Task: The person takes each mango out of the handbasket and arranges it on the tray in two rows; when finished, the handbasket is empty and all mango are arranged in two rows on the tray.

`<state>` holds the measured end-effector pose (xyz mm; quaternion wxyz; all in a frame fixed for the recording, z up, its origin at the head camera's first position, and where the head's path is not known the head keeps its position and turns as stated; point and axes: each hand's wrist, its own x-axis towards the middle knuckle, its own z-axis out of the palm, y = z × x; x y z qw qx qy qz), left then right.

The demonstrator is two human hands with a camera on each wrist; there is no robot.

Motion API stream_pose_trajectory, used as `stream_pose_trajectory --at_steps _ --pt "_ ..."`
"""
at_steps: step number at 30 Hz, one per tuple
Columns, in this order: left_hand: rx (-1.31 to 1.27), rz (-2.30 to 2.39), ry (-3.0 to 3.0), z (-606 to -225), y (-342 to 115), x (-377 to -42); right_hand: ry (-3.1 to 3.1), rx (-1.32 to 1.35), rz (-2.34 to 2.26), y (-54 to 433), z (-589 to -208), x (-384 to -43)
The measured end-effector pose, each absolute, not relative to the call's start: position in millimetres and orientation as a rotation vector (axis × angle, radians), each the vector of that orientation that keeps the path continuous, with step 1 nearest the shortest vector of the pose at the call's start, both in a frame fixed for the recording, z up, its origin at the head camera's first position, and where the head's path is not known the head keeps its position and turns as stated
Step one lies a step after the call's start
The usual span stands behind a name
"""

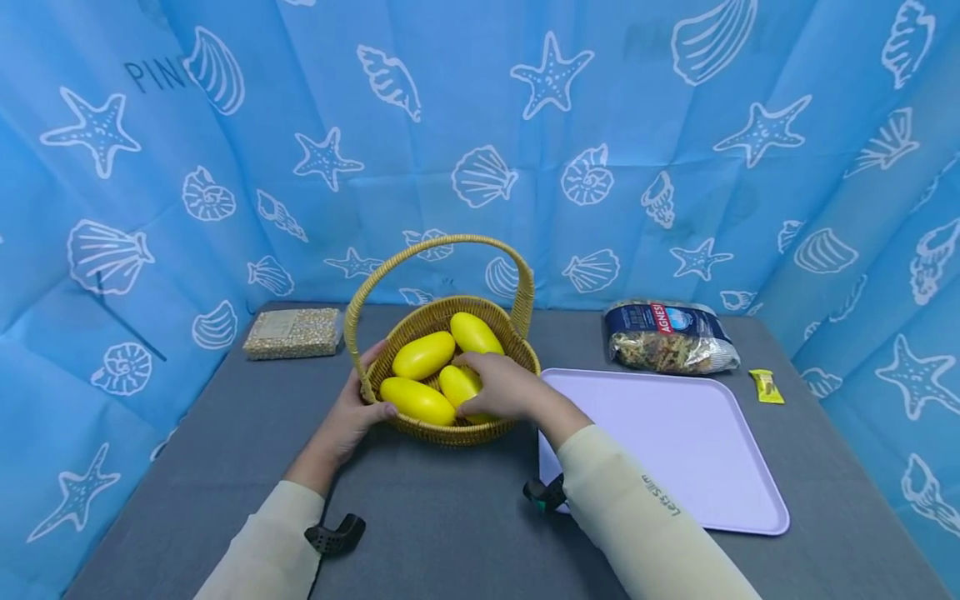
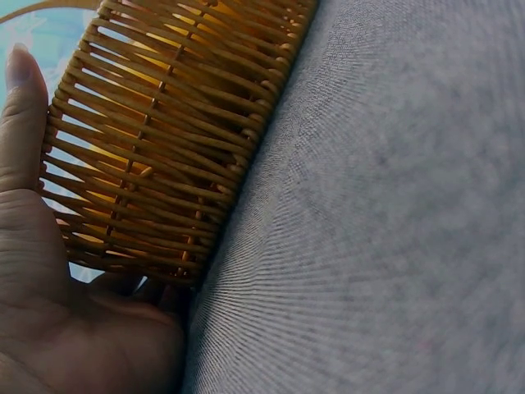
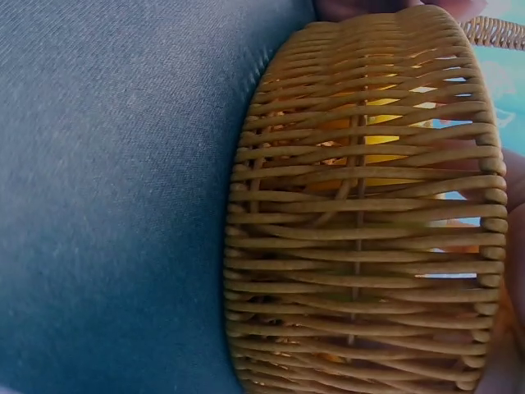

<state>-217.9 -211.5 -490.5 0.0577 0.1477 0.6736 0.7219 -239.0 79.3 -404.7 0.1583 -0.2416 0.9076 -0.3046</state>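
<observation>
the left hand (image 1: 351, 417) is clamped on the side of a basket (image 1: 450, 435) woven from ridged strands, its arched handle (image 1: 442, 239) rising above fine-ribbed grey cloth (image 1: 450, 525). inside the basket, the right hand (image 1: 506, 385) grips a smooth yellow fruit (image 1: 453, 382), near three other oval fruits (image 1: 423, 356).

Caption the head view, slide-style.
Left hand holds a wicker basket; right hand grasps one of four yellow oval objects.

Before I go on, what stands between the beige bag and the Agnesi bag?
The basket, with four yellow fruits inside; the head view shows this.
</observation>
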Motion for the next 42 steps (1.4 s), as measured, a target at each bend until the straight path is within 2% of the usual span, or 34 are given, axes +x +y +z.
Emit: stream_pose_trajectory --at_steps 11,23,34,42 --pt "0.478 2.192 2.034 -493.1 -212.6 -218.8 2.631 -0.656 -0.993 83.6 -405.7 -233.9" --pt "0.491 2.208 2.024 -495.9 -214.2 -219.5 2.468 -0.667 -1.481 100.4 -407.5 -227.1" --pt "0.489 2.203 2.024 -494.6 -213.6 -218.9 2.175 -0.629 -1.884 128.7 -398.2 -203.3" --pt "0.492 2.187 2.051 -492.8 -213.2 -218.5 2.127 -0.581 -1.974 154.2 -397.7 -185.2"
